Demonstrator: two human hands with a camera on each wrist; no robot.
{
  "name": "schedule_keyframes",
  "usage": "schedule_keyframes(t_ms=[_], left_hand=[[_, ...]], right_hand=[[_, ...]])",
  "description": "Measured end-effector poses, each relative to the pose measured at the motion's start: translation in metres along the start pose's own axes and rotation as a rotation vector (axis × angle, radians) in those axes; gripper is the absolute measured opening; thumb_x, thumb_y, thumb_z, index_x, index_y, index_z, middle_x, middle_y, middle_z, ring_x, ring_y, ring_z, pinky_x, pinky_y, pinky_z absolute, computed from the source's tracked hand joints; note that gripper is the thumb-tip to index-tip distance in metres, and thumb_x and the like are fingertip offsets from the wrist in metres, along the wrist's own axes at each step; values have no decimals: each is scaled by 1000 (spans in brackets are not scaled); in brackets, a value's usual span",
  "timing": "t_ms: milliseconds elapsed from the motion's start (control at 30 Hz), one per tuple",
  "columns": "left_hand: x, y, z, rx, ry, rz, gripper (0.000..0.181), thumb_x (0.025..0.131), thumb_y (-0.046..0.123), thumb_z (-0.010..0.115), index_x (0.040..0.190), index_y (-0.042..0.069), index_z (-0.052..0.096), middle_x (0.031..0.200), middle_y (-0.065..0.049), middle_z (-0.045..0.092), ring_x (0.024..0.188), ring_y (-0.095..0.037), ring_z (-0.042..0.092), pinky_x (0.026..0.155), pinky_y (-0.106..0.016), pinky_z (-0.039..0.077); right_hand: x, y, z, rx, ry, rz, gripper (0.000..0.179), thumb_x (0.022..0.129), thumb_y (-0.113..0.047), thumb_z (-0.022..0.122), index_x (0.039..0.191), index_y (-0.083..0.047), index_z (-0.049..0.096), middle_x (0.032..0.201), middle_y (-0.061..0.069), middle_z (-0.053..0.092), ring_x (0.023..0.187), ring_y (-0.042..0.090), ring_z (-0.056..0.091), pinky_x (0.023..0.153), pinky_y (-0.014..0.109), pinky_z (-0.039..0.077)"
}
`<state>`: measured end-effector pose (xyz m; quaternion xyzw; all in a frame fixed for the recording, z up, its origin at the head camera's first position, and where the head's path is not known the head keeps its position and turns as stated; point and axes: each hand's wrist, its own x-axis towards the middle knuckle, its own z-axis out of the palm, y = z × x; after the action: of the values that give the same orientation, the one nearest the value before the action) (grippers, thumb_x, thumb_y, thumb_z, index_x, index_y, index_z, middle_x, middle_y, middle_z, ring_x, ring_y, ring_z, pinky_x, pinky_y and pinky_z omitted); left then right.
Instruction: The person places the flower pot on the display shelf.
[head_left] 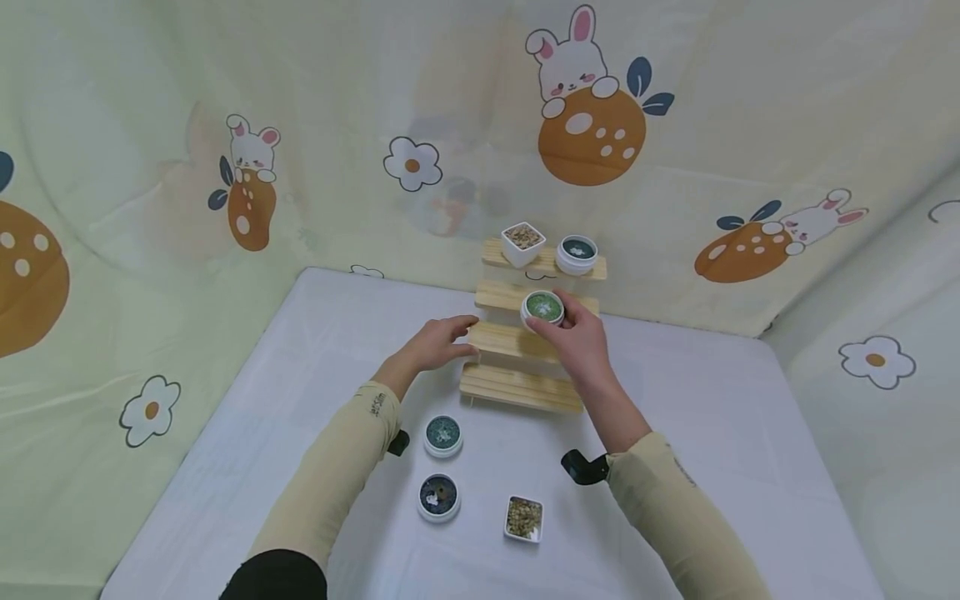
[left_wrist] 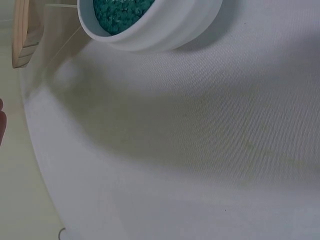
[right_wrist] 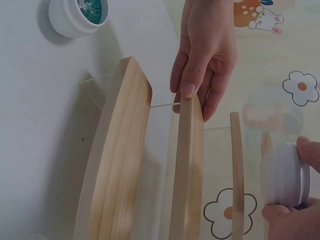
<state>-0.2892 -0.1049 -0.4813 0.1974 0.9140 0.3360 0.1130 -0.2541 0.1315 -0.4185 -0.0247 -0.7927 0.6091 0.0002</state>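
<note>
A round white jar (head_left: 543,307) with green grains and a few paler bits showing in its top is pinched between the right hand's (head_left: 585,342) thumb and fingers. It sits roughly upright at the second-highest step of a wooden rack (head_left: 510,340); whether it touches the plank cannot be told. The rack, four pale planks rising like stairs on clear supports, stands on a white-covered table (head_left: 675,400). The left hand (head_left: 431,343) grips the left end of its second-lowest plank.
</note>
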Motion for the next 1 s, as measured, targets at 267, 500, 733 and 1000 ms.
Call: schedule_keyframes(t_ms=[267, 500, 733, 1000], left_hand=[[1, 0, -1, -1, -1, -13, 65, 94, 32, 67, 148, 7, 40, 148, -12, 46, 129, -28, 51, 108, -38, 42], [0, 2, -2, -7, 2, -7, 65, 94, 32, 67, 148, 7, 41, 148, -13, 46, 129, -28, 52, 108, -38, 42], [-1, 0, -1, -5, 11, 12, 65, 94, 31, 67, 148, 6, 41, 148, -13, 46, 128, -29, 53, 108, -38, 43], [-1, 0, 0, 2, 7, 11, 65, 94, 32, 67, 148, 6, 41, 148, -12, 46, 129, -28, 52, 108, -37, 43]], right_hand=[[13, -5, 17, -27, 26, -47, 64, 83, -18, 79, 141, -9, 52, 134, 10, 59, 120, 17, 56, 100, 31, 49], [20, -5, 25, -91, 37, -41, 73, 84, -24, 79, 146, -6, 45, 144, 10, 51, 126, 19, 53, 102, 33, 47], [28, -2, 31, -114, 47, -56, 69, 84, -23, 78, 144, -6, 48, 137, 12, 57, 120, 21, 56, 100, 35, 48], [33, -2, 38, -124, 59, -39, 73, 84, -27, 78, 146, -9, 45, 139, 11, 55, 123, 22, 54, 102, 35, 47]])
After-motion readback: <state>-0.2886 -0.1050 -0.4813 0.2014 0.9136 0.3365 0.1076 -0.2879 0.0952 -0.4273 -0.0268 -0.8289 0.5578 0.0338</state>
